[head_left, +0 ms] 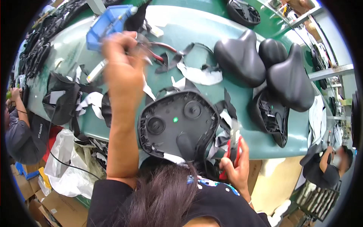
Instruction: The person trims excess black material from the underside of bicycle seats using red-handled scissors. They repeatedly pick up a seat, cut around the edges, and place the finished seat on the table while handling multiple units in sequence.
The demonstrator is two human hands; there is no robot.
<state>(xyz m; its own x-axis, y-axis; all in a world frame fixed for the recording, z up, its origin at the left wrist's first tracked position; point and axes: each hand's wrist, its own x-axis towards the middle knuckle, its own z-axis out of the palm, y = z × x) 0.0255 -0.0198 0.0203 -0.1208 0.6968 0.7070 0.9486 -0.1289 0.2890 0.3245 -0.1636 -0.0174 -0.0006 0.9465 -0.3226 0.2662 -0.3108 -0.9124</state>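
In front of me a black bicycle saddle (176,130) lies with its underside up, showing two round mounts and a small green sticker. My right hand (236,168), at the saddle's right side, is closed around red-handled pliers (233,149), whose metal tip points away from me and is blurred. Farther off, my left hand (124,56) is raised over the table and smeared by motion, so its grip cannot be made out. Another tool with red handles (162,46) lies just right of it, and a blue bin (107,26) stands behind it.
Black and white fabric scraps (200,73) are strewn across the green table (177,22). Several finished black saddles (242,56) are piled at the right. A black cover piece (62,98) lies at the left. Co-workers sit at far left (26,132) and far right (325,166).
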